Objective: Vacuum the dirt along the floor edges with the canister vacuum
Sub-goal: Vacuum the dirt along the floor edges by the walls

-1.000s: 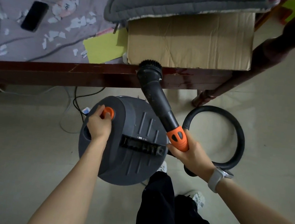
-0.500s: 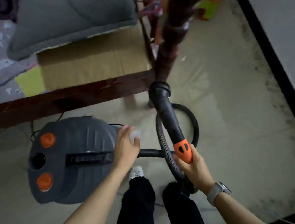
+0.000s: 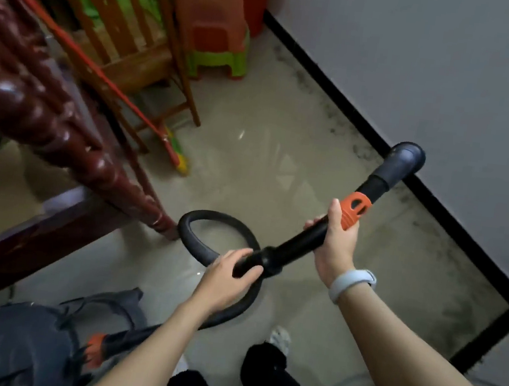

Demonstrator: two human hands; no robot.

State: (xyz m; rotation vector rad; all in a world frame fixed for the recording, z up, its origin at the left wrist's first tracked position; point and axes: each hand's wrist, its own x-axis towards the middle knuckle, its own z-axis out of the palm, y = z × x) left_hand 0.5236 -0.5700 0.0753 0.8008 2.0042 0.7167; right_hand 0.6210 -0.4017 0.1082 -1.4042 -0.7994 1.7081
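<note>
The grey canister vacuum stands on the floor at the lower left, partly cut off. Its black hose loops across the pale floor in front of my feet. My right hand grips the black wand just below its orange collar. My left hand holds the wand's lower end where the hose joins. The round brush nozzle points toward the black skirting. Dark dirt lies along the floor edge beside the wall.
A dark red bed post and bed frame fill the left. Behind stand a wooden chair, stacked orange and green plastic stools and a red-handled broom. The grey wall runs along the right, turning a corner at lower right.
My view has swung right, away from the bed toward the wall. My left hand left the canister top and took hold of the wand's lower end. The nozzle swung right to the skirting.
</note>
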